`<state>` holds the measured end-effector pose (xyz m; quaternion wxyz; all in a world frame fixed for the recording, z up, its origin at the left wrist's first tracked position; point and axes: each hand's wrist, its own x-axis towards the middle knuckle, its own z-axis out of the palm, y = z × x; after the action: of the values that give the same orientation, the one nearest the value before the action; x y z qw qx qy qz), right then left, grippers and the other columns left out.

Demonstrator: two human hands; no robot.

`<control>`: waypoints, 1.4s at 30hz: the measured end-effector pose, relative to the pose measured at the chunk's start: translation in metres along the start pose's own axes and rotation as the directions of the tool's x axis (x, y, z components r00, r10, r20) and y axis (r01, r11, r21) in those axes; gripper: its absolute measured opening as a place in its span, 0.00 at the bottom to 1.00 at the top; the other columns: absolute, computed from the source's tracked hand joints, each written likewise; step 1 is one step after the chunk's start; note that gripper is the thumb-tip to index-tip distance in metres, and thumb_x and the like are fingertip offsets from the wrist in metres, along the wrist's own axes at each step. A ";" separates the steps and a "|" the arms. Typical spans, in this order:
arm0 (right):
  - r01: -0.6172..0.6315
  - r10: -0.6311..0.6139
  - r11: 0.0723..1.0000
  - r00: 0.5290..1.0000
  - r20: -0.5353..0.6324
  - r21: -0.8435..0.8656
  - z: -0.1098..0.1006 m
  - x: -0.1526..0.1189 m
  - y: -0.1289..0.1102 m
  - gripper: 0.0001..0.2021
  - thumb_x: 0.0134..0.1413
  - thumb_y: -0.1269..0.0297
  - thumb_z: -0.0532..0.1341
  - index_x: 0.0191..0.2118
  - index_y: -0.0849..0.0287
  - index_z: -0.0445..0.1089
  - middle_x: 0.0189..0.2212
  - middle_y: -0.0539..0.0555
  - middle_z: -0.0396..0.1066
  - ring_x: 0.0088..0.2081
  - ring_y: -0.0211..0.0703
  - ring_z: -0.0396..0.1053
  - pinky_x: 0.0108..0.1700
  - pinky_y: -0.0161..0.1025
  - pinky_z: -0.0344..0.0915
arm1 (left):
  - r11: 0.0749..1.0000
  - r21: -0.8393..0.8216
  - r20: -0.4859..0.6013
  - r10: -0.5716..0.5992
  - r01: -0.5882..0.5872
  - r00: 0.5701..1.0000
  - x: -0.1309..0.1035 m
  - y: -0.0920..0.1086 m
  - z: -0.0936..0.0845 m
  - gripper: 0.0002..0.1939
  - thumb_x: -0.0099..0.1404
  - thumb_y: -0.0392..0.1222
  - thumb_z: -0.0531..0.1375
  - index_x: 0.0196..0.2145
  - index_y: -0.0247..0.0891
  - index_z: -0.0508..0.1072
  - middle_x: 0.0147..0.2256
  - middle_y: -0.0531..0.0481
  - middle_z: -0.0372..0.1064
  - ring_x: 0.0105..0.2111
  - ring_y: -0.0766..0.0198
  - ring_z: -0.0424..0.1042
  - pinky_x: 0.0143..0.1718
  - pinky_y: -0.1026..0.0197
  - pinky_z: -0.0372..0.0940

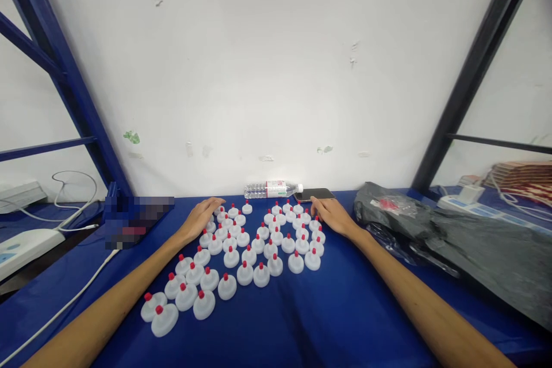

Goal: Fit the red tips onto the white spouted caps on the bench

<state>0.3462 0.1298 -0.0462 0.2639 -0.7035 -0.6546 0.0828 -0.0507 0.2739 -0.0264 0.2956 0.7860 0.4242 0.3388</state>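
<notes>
Left hand [202, 219]: lies open beside white caps [231, 258] (red-tipped);
Right hand [333, 215]: open, fingers loosely bent, near the phone [321, 192];
Bottle [272, 189]: on its side; desk [336, 310] beneath

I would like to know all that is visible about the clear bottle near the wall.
The bottle is transparent, seemingly plastic, with a ribbed body, a white label marked in red and green, and a white cap in place. It lies on its side on the blue table, near the wall, cap toward the right, beside a dark phone; contact between them is unclear. Neither the left hand nor the right hand touches it.
</notes>
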 end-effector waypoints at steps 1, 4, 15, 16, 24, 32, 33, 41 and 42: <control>-0.003 0.003 1.000 1.000 0.003 -0.001 0.000 0.000 0.000 0.16 0.69 0.56 0.62 0.54 0.59 0.72 0.51 0.57 0.74 0.46 0.47 0.75 0.48 0.49 0.75 | 1.000 0.006 0.005 0.004 -0.004 1.000 0.000 0.000 0.000 0.16 0.74 0.51 0.60 0.51 0.38 0.76 0.54 0.43 0.73 0.56 0.51 0.72 0.59 0.41 0.66; -0.012 0.012 1.000 1.000 0.012 -0.005 0.000 0.000 0.000 0.16 0.69 0.56 0.62 0.54 0.59 0.72 0.51 0.57 0.74 0.46 0.47 0.75 0.48 0.49 0.75 | 1.000 0.027 0.019 0.012 -0.013 1.000 0.000 0.001 0.000 0.16 0.74 0.51 0.60 0.51 0.37 0.76 0.55 0.43 0.73 0.56 0.50 0.72 0.59 0.41 0.66; -0.016 0.016 1.000 1.000 0.023 -0.015 0.001 0.001 0.003 0.16 0.69 0.56 0.62 0.54 0.59 0.72 0.51 0.57 0.74 0.47 0.47 0.75 0.49 0.49 0.75 | 0.997 0.071 0.041 0.012 -0.015 0.999 -0.002 0.003 0.000 0.17 0.74 0.52 0.60 0.51 0.37 0.76 0.55 0.43 0.73 0.55 0.50 0.72 0.59 0.41 0.66; -0.014 0.014 1.000 1.000 0.023 -0.015 0.001 0.002 0.003 0.16 0.68 0.56 0.62 0.54 0.59 0.72 0.51 0.57 0.74 0.47 0.47 0.75 0.49 0.49 0.75 | 0.997 0.073 0.042 0.011 -0.014 0.999 -0.002 0.003 -0.001 0.17 0.74 0.52 0.60 0.51 0.37 0.76 0.54 0.43 0.73 0.55 0.50 0.72 0.59 0.41 0.66; -0.009 0.009 1.000 1.000 0.014 -0.004 -0.001 0.001 0.001 0.16 0.69 0.56 0.62 0.54 0.59 0.72 0.51 0.57 0.74 0.47 0.47 0.75 0.48 0.49 0.75 | 0.997 0.073 0.041 -0.003 0.000 0.999 -0.001 0.000 -0.001 0.18 0.74 0.52 0.60 0.53 0.38 0.75 0.56 0.43 0.72 0.56 0.50 0.71 0.60 0.40 0.65; 0.025 -0.023 0.999 0.998 -0.065 0.025 -0.001 0.001 0.001 0.16 0.69 0.56 0.62 0.54 0.60 0.72 0.51 0.57 0.74 0.46 0.47 0.75 0.48 0.49 0.75 | 0.997 0.039 0.025 0.058 -0.059 0.998 -0.001 -0.004 -0.005 0.25 0.75 0.58 0.55 0.58 0.37 0.71 0.59 0.40 0.70 0.59 0.48 0.69 0.63 0.36 0.61; 0.032 -0.030 0.999 0.995 -0.091 0.028 -0.002 0.001 0.001 0.16 0.69 0.56 0.62 0.54 0.59 0.72 0.51 0.57 0.74 0.47 0.47 0.75 0.48 0.49 0.74 | 0.996 0.038 0.027 0.077 -0.078 0.997 -0.002 -0.002 -0.006 0.27 0.77 0.60 0.51 0.60 0.38 0.70 0.59 0.40 0.69 0.60 0.48 0.69 0.63 0.36 0.60; 0.309 -0.290 0.944 0.945 -0.154 0.116 -0.009 -0.008 -0.030 0.21 0.73 0.48 0.53 0.63 0.48 0.69 0.64 0.56 0.67 0.65 0.52 0.63 0.67 0.55 0.58 | 0.942 0.202 0.188 0.230 -0.267 0.955 -0.022 0.034 0.000 0.29 0.66 0.67 0.60 0.55 0.49 0.77 0.58 0.47 0.71 0.60 0.45 0.66 0.65 0.43 0.57; 0.328 -0.314 0.936 0.942 -0.123 0.129 -0.008 -0.010 -0.034 0.22 0.72 0.46 0.54 0.63 0.46 0.70 0.65 0.55 0.67 0.66 0.53 0.63 0.68 0.54 0.58 | 0.938 0.221 0.194 0.225 -0.267 0.955 -0.023 0.035 0.002 0.28 0.65 0.67 0.61 0.53 0.48 0.78 0.56 0.46 0.73 0.58 0.44 0.68 0.62 0.43 0.59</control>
<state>0.3186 0.1184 -0.0253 0.3577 -0.5689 -0.7388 0.0515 -0.0417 0.2368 -0.0078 0.1857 0.8889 0.3347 0.2515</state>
